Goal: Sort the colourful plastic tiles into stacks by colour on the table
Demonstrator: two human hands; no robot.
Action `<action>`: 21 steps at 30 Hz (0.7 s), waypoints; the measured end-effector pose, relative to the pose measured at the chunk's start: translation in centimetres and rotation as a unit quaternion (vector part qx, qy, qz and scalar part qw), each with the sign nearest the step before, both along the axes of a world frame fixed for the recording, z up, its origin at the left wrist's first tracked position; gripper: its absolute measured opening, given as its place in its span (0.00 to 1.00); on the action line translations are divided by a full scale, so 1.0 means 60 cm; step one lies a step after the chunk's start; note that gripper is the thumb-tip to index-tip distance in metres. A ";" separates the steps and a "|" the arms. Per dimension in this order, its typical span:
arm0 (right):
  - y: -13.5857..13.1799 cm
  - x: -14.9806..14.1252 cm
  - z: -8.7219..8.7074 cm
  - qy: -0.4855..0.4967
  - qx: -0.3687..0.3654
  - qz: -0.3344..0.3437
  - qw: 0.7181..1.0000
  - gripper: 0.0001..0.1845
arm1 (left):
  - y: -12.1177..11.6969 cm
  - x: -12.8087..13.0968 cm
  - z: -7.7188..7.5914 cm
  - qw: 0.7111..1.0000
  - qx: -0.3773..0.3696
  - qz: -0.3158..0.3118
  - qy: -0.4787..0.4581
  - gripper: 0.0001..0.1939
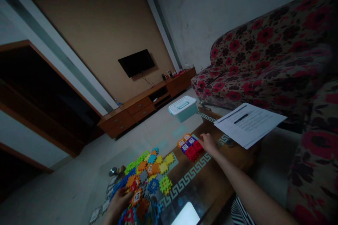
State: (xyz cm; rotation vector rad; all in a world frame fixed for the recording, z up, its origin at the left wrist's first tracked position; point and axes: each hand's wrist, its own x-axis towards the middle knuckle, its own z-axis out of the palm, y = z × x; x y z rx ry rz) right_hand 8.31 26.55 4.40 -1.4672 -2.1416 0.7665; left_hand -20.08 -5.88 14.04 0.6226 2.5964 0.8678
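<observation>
A heap of bright interlocking plastic tiles (148,175) in green, orange, blue and yellow lies on a glass-topped wooden coffee table (200,186). My left hand (118,202) rests at the near edge of the heap, its fingers curled among the pieces. A small built block of red, purple and orange tiles (190,146) stands further along the table. My right hand (208,143) reaches out to it and touches its right side, fingers bent against it. What the fingers of either hand grip is not clear in the dim light.
A white lidded plastic box (183,107) sits on the table's far end. Printed sheets of paper (249,123) lie at the table's right edge. A floral sofa (266,63) stands to the right. A low wooden cabinet (148,103) with a wall television (136,62) lies beyond.
</observation>
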 end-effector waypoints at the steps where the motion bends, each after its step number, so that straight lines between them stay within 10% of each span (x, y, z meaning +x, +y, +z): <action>1: -0.001 -0.001 -0.001 0.005 0.003 -0.001 1.000 0.17 | 0.043 0.022 -0.013 0.999 0.036 -0.018 -0.031 0.32; 9: 0.000 -0.005 -0.019 0.001 0.001 0.019 1.000 0.19 | 0.313 0.222 -0.110 0.979 0.094 -0.177 0.029 0.20; 21: 0.007 -0.011 -0.038 0.015 -0.042 0.089 0.995 0.22 | 0.377 0.267 -0.142 0.962 0.036 -0.262 0.065 0.24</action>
